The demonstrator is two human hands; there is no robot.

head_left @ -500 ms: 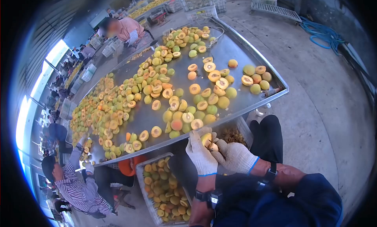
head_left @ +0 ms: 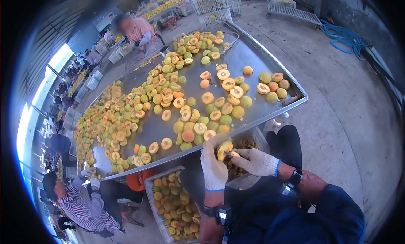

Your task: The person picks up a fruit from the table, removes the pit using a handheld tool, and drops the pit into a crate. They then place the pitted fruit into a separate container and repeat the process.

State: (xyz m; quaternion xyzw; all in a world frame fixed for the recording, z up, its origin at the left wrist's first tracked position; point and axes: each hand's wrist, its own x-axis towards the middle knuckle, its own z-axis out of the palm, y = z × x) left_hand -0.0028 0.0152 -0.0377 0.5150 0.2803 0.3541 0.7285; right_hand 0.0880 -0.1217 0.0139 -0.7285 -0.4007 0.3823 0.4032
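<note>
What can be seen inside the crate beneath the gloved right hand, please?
Small brown pieces lie inside the crate. The right hand and tabletop cover parts of it, and anything beneath the top layer is hidden.

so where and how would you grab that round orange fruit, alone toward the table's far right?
Likely from above, fingers either side of the round orange fruit's widest part: it looks rounded, with bare grey metal table left and right; fruit halves sit nearer.
</note>
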